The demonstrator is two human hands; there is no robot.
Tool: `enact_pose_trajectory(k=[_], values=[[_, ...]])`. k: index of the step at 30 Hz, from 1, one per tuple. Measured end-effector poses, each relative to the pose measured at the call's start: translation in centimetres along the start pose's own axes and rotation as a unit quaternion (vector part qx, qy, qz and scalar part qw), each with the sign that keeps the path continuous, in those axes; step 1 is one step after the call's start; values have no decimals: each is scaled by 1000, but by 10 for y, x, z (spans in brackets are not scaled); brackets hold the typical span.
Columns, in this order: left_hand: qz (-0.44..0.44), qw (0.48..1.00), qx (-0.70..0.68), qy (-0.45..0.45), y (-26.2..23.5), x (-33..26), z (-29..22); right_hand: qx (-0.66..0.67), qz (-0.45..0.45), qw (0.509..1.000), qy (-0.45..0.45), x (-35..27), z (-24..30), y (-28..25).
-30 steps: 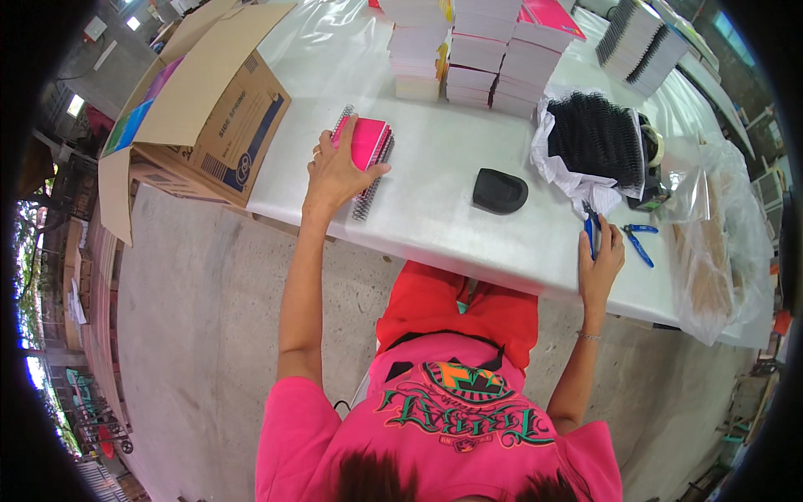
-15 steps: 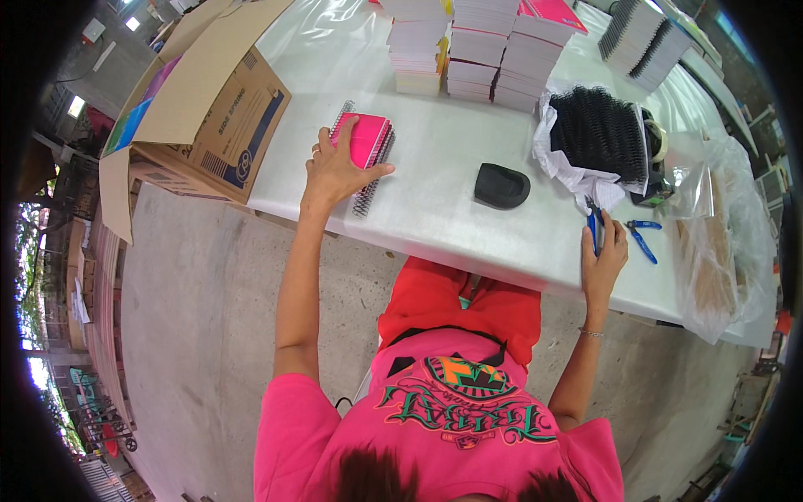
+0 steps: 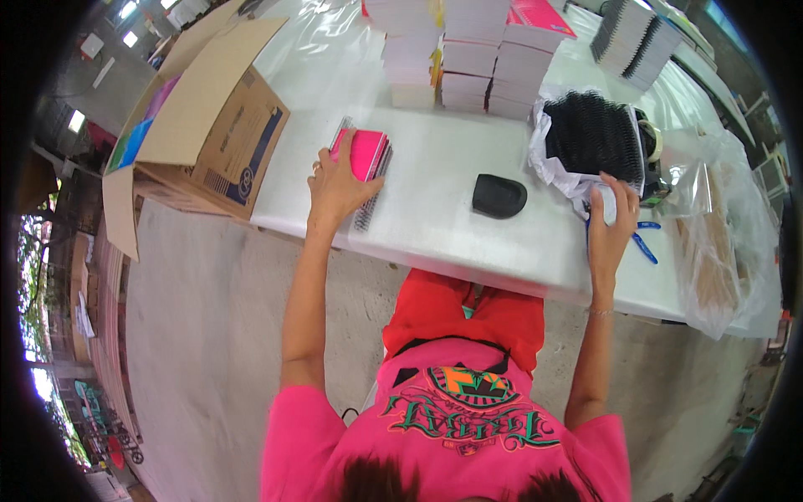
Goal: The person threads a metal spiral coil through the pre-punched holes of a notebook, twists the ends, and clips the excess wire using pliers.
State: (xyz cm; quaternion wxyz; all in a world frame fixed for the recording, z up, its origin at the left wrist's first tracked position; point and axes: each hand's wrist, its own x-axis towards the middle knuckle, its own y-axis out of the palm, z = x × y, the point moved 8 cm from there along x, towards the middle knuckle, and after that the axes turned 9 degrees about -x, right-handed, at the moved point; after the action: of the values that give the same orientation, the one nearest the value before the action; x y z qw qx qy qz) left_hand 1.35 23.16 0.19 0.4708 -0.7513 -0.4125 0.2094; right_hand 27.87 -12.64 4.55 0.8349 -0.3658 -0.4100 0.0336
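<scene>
My left hand (image 3: 336, 186) lies flat on a pink spiral notebook (image 3: 366, 154) near the left end of the white table (image 3: 468, 243). A black spiral coil (image 3: 368, 209) runs along the notebook's right edge. My right hand (image 3: 613, 219) reaches up to the white paper wrapping (image 3: 559, 171) that holds a bundle of black binding coils (image 3: 592, 134), its fingers touching the wrapping's lower edge. Blue-handled scissors (image 3: 644, 244) lie on the table just right of that hand. A black oval pad (image 3: 498, 196) sits between my hands.
Stacks of notebooks (image 3: 468, 50) stand at the back of the table. An open cardboard box (image 3: 213, 138) sits at the left end. A clear plastic bag (image 3: 719, 243) lies at the right end. More dark notebooks (image 3: 631, 42) stand at the far right.
My right hand has left the blue scissors on the table and moved up to the white wrapping of the black coils. My left hand stays on the pink notebook.
</scene>
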Motion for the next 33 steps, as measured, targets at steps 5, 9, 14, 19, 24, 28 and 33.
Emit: enact_pose_trajectory(k=[5, 9, 14, 19, 24, 28, 33], values=[[6, 1000, -8, -15, -6, -4, 3, 313, 55, 946, 59, 117, 40, 51], [-84, 996, 15, 23, -15, -14, -13, 411, 146, 878, 196, 201, 51, 100], [-190, 969, -70, 139, -33, -31, -66, 405, 281, 857, 150, 241, 31, 145], [-53, 951, -263, 157, -17, -43, -100, 501, 50, 858, 104, 197, 42, 95], [290, 851, -406, 167, 99, -74, -127, 667, 139, 706, 195, 93, 65, 87], [105, 836, -479, 246, 94, -78, -156, 679, 125, 680, 247, 21, 63, 79], [67, 778, -601, 167, 70, -83, -165, 583, 176, 761, 223, -60, 79, 76]])
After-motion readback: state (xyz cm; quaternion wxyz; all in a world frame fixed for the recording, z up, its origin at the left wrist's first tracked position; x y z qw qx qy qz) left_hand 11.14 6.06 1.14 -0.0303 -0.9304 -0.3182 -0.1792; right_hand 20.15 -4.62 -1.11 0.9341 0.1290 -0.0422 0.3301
